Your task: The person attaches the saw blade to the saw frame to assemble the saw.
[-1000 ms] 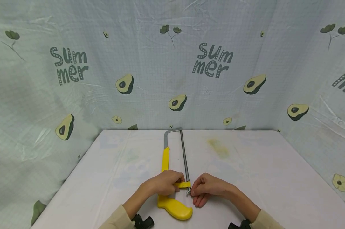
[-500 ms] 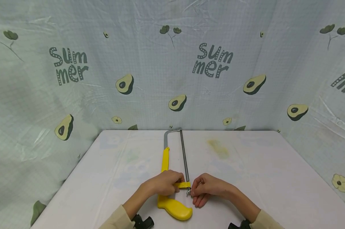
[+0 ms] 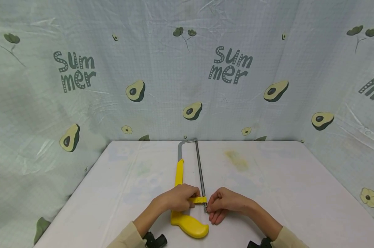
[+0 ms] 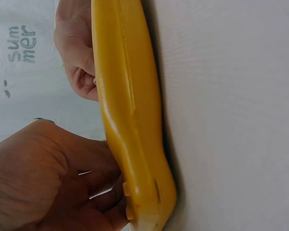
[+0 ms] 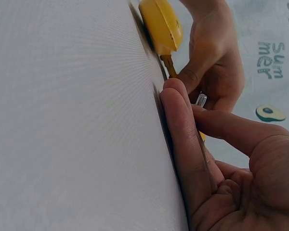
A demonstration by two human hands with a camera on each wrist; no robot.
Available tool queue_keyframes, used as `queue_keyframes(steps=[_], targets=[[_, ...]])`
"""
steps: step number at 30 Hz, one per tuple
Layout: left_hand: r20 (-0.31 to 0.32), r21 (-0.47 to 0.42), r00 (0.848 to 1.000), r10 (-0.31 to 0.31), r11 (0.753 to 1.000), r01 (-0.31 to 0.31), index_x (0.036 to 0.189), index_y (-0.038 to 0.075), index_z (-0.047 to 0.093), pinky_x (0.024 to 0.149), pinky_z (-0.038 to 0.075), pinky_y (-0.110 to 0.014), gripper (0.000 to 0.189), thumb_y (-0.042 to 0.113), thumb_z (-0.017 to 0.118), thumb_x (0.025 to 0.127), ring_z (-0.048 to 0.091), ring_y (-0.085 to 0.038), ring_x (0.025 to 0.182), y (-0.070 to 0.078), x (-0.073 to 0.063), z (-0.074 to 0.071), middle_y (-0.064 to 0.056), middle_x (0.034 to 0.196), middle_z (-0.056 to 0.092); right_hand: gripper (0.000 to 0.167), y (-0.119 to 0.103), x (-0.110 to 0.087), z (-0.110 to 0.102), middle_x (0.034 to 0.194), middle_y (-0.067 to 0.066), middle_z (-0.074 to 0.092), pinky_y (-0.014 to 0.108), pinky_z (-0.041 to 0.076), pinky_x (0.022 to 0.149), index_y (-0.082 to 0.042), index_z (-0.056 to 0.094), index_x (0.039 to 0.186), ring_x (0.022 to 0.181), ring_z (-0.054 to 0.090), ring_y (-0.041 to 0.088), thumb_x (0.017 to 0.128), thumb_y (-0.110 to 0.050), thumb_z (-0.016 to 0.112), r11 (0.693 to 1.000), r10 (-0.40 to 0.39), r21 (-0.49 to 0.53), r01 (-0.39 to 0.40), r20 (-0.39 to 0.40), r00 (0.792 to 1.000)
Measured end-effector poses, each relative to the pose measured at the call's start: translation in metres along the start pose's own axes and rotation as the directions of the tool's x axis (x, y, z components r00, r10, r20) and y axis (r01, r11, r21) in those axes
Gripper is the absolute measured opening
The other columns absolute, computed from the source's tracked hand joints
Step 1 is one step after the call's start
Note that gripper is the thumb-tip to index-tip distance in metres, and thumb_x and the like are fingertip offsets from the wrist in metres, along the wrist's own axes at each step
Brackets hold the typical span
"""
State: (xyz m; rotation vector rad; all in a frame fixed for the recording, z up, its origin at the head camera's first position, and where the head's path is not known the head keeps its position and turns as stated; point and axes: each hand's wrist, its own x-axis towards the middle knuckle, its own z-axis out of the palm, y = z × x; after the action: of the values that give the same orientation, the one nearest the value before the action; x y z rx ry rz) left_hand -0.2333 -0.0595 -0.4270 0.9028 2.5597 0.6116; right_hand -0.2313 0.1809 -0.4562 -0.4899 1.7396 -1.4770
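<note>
A hacksaw with a yellow handle (image 3: 191, 229) lies flat in the head view, its grey metal bow (image 3: 179, 151) pointing away from me. My left hand (image 3: 180, 198) holds the saw's yellow frame, fingers bent at the short yellow crosspiece (image 3: 199, 200). Just below that crosspiece, my right hand (image 3: 227, 203) pinches a small metal wing nut (image 3: 205, 207) between thumb and forefinger. Its other fingers lie low against the table. In the right wrist view a bright metal tip (image 5: 201, 100) shows by the right thumb. The handle hides part of both hands in the left wrist view.
The saw rests on a white-covered table (image 3: 267, 172) with a yellowish stain (image 3: 237, 161). Behind it hangs a pale curtain (image 3: 162, 69) printed with avocados. Black wrist mounts (image 3: 155, 241) sit below the sleeves.
The wing nut has turned a little, its wings now looking narrower. Both hands and the hacksaw stay practically where they were.
</note>
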Motion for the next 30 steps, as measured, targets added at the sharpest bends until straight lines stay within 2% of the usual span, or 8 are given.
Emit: queue_keyframes(steps=[11,18,23,30], targets=[[0.000,-0.006,1.000,-0.005,1.000,0.005,0.108,0.016,0.065,0.075,0.044,-0.021,0.018,0.007,0.073,0.093,0.051,-0.007,0.079,0.0032,-0.0007,-0.0009,0.009,0.085,0.057,0.023,0.0002,-0.0024,-0.0007,0.078,0.005,0.076,0.028,0.061,0.064,0.011,0.070,0.102,0.069,0.075,0.013,0.093,-0.009,0.065,1.000,-0.004,0.002,0.004,0.011,1.000],[-0.006,0.006,1.000,-0.005,1.000,0.005,0.108,0.015,0.065,0.075,0.044,-0.022,0.018,0.008,0.073,0.093,0.051,-0.008,0.079,0.0045,-0.0025,-0.0011,0.008,0.086,0.057,0.020,0.0015,-0.0012,0.0004,0.077,0.005,0.076,0.027,0.060,0.062,0.006,0.073,0.099,0.066,0.074,0.012,0.091,-0.012,0.070,1.000,-0.001,-0.011,0.001,-0.007,1.000],[-0.014,0.025,1.000,0.002,1.000,-0.002,0.107,0.016,0.065,0.075,0.045,-0.021,0.018,0.008,0.073,0.093,0.050,-0.007,0.078,0.0052,-0.0029,-0.0015,0.009,0.086,0.058,0.024,0.0012,-0.0005,0.0012,0.077,0.005,0.076,0.027,0.060,0.062,0.005,0.073,0.098,0.066,0.074,0.011,0.092,-0.018,0.074,1.000,0.003,-0.015,-0.003,-0.009,1.000],[-0.020,0.026,1.000,0.015,1.000,-0.014,0.106,0.015,0.065,0.073,0.044,-0.021,0.018,0.007,0.073,0.092,0.050,-0.007,0.076,0.0050,-0.0026,-0.0019,0.009,0.085,0.057,0.031,-0.0009,-0.0014,0.0018,0.076,0.005,0.076,0.027,0.060,0.061,0.008,0.073,0.100,0.065,0.075,0.012,0.095,-0.023,0.072,1.000,-0.001,-0.020,0.001,-0.011,1.000]])
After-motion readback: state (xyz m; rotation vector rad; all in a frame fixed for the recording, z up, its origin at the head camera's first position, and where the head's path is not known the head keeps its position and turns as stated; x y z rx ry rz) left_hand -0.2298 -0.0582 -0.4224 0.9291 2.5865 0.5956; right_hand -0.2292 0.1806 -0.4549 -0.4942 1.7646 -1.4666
